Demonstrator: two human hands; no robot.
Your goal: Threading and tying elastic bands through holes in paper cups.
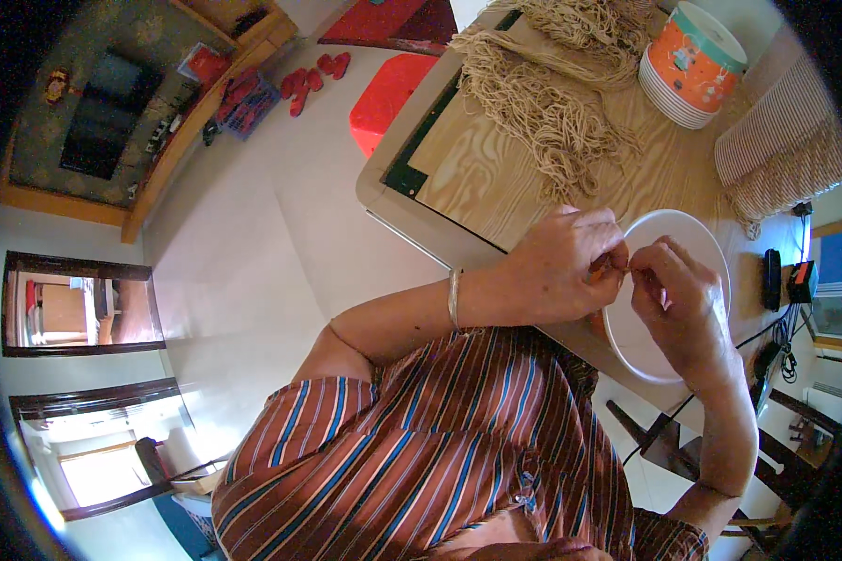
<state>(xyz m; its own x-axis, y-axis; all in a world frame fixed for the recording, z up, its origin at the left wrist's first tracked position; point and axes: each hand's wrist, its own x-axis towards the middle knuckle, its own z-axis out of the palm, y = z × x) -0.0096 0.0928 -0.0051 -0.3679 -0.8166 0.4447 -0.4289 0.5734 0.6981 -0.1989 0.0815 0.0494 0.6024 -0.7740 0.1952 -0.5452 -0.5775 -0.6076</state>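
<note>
My left hand (561,266) and my right hand (678,290) meet fingertip to fingertip above a white plate (697,234) at the table's near edge. Between the fingers I pinch a small orange piece (597,274) and what looks like a thin thread; it is too small to tell more. A silver bangle (454,299) sits on my left wrist. Piles of beige string (552,122) lie on the wooden table (477,178) beyond the hands.
A stack of white plates with an orange tub (697,61) on it stands at the table's far side. A striped cloth (786,140) lies to the right. A red stool (388,93) stands on the pale floor left of the table. Black devices and cables (781,280) lie at the right.
</note>
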